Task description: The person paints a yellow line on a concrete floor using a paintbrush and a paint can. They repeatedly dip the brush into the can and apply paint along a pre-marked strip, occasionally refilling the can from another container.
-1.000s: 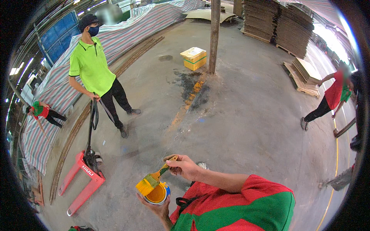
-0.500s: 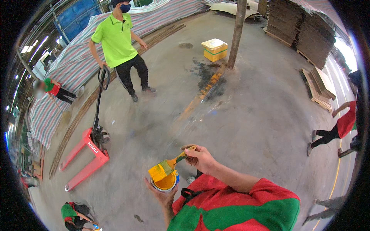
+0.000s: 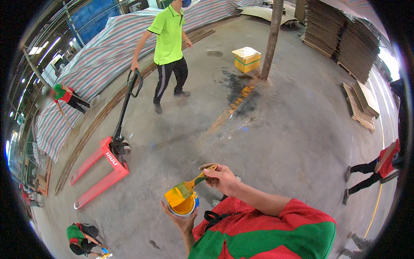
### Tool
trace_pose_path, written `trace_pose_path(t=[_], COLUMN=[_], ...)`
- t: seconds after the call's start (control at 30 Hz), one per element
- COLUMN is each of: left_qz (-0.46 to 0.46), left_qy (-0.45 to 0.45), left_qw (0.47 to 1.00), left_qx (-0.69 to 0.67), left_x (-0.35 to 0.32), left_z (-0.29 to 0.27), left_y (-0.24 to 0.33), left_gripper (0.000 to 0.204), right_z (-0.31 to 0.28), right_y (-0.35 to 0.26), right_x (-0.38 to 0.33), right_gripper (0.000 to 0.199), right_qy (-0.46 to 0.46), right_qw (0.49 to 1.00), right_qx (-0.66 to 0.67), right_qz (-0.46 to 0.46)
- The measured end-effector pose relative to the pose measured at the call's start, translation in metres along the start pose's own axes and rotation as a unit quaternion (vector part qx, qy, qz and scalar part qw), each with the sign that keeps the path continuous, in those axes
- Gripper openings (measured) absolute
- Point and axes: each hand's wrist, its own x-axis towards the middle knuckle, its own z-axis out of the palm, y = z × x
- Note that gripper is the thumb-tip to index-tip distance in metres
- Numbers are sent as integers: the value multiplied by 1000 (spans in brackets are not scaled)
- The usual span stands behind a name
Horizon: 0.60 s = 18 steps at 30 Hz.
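Head view
Floor: bare grey concrete floor [image 3: 280,142], stained dark and yellow near a post [image 3: 271,39].
Room: striped tarpaulins [image 3: 90,64], stacked boards [image 3: 340,34], red pallet jack [image 3: 105,170].
Left hand [image 3: 179,218]: wrapped around a paint can [image 3: 184,206] from beneath.
Right hand [image 3: 222,179]: closed on a brush [image 3: 185,190] over the can.
Hidden: the can's base, behind the fingers.

Daylight fills the hall evenly and rather brightly, strongest at the right rim, where an opening behind the stacked boards [image 3: 345,39] blows out to white glare. A second pale glow sits at the far left edge. Shadows on the concrete floor [image 3: 293,129] are soft and short. The fisheye lens bends straight lines hard toward the rim and leaves black corners around the circle. The centre is sharp, including the yellow brush [image 3: 183,192]; figures near the edges look smeared and stretched.
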Motion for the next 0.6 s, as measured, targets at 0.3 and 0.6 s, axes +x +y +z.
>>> trace_pose_path(t=[0.3,0.6], left_qz=[20,-3], left_qy=[-32,-47], left_qw=[998,999], left_qx=[55,-21], left_x=[-26,-56], left_z=[-107,-228], left_y=[44,59], left_gripper=[134,134], right_z=[83,171], right_y=[51,119], right_x=[-72,-135], right_gripper=[19,19], right_qy=[3,2], right_qw=[1000,1000], right_qx=[7,2], right_qz=[-15,-18])
